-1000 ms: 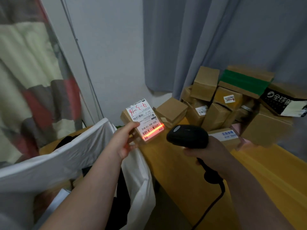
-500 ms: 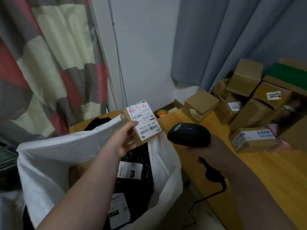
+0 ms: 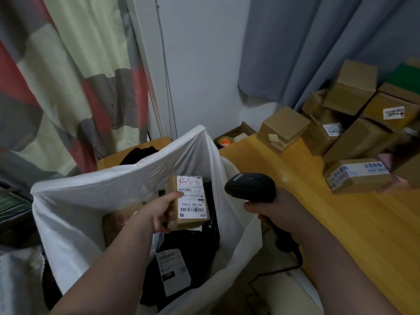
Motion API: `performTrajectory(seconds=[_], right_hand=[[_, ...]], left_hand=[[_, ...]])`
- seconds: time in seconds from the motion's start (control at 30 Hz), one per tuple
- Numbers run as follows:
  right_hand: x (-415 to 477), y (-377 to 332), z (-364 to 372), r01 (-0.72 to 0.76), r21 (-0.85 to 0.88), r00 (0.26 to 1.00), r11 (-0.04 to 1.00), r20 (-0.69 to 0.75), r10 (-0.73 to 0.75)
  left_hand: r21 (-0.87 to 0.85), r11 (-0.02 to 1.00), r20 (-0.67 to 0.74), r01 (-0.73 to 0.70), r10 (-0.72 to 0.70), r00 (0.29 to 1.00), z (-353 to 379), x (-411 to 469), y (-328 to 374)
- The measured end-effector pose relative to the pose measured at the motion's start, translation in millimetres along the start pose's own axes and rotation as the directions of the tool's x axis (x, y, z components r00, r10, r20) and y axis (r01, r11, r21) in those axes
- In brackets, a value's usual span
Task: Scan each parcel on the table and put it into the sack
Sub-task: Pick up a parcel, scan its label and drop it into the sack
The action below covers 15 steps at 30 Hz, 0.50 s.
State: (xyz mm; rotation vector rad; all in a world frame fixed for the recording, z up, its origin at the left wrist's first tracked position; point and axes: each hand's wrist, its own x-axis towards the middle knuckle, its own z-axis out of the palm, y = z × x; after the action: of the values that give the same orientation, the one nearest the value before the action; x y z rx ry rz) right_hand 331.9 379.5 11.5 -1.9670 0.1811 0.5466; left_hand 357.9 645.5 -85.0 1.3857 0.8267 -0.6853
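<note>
A patchwork curtain [image 3: 56, 76] of cream, grey and red fills the left side, and a grey curtain [image 3: 318, 42] hangs at the upper right behind the wooden table [image 3: 341, 223]. The white sack [image 3: 91, 212] stands open just beside the table's near left edge, its mouth wide. A pile of cardboard parcels [image 3: 354, 137] sits against the grey curtain at the table's far right, some stacked, some tilted; one parcel with a blue-printed label [image 3: 356, 176] lies flat in front of the pile. Inside the sack lies a black bagged parcel [image 3: 193, 248] with a white label. The left hand [image 3: 159, 212] holds a small cardboard box [image 3: 189, 202] over the sack's open mouth, thumb on its labelled face and fingers curled beneath; the white label with red handwriting and barcodes faces up. The right hand [image 3: 279, 212] grips the handle of a black barcode scanner [image 3: 251, 186], its head just right of the box, its cable trailing down.
</note>
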Motion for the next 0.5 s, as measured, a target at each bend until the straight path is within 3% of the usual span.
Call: performTrajectory(seconds=[0.33,0.43,0.5], right_hand=[[8.5,24.1,17.1,-0.119,-0.01,0.992,0.993,0.051,0.12],[11.3,27.3,22.1,-0.139,-0.003,0.988,0.99,0.069,0.139],[13.8,28.8,24.8,-0.14,0.001,0.987,0.99,0.073,0.14]], left_hand=[[0.058,0.989,-0.068,0.135,-0.131,0.989,2.1,32.7,-32.6],[0.106,0.984,-0.069,0.143,-0.137,0.988,5.2,34.7,-42.4],[0.132,0.988,-0.055,0.076,-0.07,0.996,5.8,35.7,-47.6]])
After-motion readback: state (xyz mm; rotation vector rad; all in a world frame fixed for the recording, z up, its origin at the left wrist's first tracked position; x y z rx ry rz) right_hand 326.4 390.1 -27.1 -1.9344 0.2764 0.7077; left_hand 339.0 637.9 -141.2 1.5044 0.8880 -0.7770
